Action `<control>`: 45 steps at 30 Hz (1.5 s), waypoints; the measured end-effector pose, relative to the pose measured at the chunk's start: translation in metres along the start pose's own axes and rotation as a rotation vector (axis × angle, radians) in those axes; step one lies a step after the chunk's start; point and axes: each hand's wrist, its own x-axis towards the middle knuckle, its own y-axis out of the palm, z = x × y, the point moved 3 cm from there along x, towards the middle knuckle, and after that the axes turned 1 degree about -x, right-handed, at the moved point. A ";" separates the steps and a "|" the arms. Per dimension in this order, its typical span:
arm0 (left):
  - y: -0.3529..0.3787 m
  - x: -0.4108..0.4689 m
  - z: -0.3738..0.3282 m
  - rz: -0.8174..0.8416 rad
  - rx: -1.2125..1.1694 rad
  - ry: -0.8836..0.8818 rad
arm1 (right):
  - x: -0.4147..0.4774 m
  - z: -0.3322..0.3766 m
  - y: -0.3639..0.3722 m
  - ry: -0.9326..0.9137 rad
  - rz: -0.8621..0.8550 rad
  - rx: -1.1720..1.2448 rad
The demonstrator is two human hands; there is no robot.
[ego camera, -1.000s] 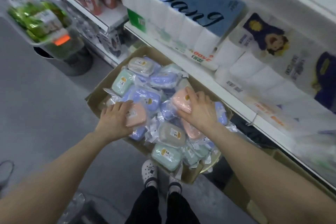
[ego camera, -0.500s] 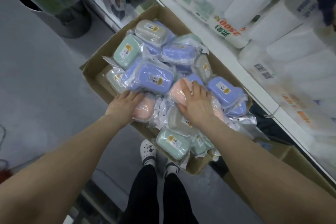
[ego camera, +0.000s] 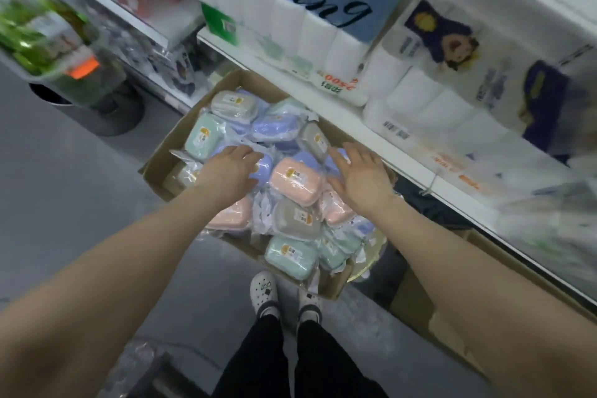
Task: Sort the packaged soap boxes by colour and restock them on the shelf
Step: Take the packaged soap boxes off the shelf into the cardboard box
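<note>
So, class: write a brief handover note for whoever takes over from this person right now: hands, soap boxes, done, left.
Left hand: open, fingers flat over a purple soap box; no grip.
Right hand: open, fingers spread over the pile's right side; no grip.
Soap boxes: pink, purple, green and grey, mixed in the cardboard carton on the floor below the shelf; one pink soap box lies on top between the hands.
Done: nothing visibly sorted; no soap boxes seen on the shelf.
Left: sort by colour, then restock.
</note>
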 end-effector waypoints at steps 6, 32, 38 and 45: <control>-0.081 0.034 -0.091 -0.140 0.111 0.255 | -0.063 -0.073 -0.069 0.096 -0.188 -0.141; -0.154 0.081 -0.753 -0.425 0.169 0.993 | -0.478 -0.510 -0.194 0.731 -0.637 -0.362; -0.132 0.116 -0.838 -0.418 0.185 0.989 | -0.512 -0.611 -0.178 0.791 -0.582 -0.329; -0.120 0.157 -0.876 -0.321 0.229 0.886 | -0.499 -0.727 -0.173 0.893 -0.417 -0.199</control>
